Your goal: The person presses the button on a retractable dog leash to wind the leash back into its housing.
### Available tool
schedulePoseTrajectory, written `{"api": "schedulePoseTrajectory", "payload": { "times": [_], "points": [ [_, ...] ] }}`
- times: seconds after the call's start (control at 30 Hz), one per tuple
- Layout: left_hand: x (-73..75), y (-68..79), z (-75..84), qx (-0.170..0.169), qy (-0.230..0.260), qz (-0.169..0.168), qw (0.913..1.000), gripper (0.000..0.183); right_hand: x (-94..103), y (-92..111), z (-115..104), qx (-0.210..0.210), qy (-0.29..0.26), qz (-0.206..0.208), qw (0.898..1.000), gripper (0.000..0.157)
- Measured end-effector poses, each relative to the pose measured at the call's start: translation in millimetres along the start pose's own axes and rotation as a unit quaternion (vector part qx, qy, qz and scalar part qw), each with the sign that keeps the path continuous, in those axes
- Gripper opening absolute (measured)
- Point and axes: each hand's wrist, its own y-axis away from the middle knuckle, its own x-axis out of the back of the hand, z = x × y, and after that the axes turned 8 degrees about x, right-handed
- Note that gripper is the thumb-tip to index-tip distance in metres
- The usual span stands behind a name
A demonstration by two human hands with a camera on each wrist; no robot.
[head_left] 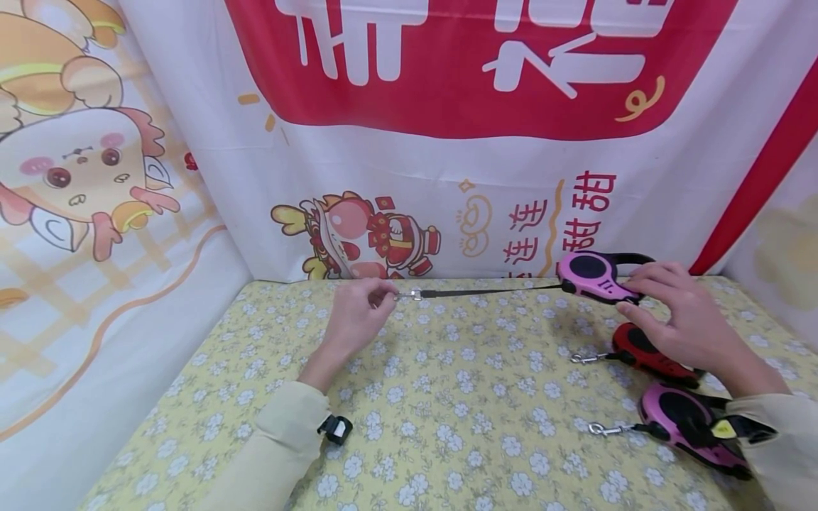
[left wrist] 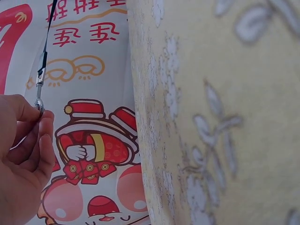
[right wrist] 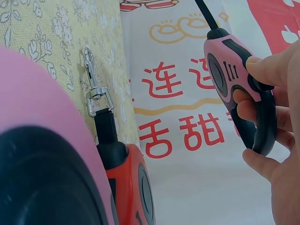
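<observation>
A pink and black retractable dog leash is held above the table by my right hand. In the right wrist view, the fingers go round the black handle of this leash and the thumb lies on its top. A black strap runs nearly level from the case to the left. My left hand pinches the metal snap hook at the strap's end. The left wrist view shows the hook between thumb and fingertips.
A red and black leash lies on the floral tablecloth below my right hand. Nearer to me lies a second pink leash, by my right sleeve. Both have metal hooks pointing left. A printed cloth hangs behind the table.
</observation>
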Motion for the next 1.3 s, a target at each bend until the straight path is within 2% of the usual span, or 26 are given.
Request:
{"api": "schedulePoseTrajectory", "payload": {
  "times": [0.4, 0.9, 1.3],
  "points": [
    [-1.0, -0.7, 0.5, 0.002, -0.028, -0.025, 0.9993, 0.012, -0.9, -0.4, -1.5, -0.006, -0.003, -0.008, 1.000, 0.030],
    [-2.5, 1.7, 5.7, -0.024, -0.061, -0.016, 0.9977, 0.011, -3.3, -2.2, -3.3, 0.005, -0.019, -0.005, 1.000, 0.030],
    [-6.2, 2.4, 8.9, -0.024, -0.070, -0.042, 0.9964, 0.012, -2.3, -3.1, -6.1, -0.003, -0.014, -0.019, 1.000, 0.030]
  ]
}}
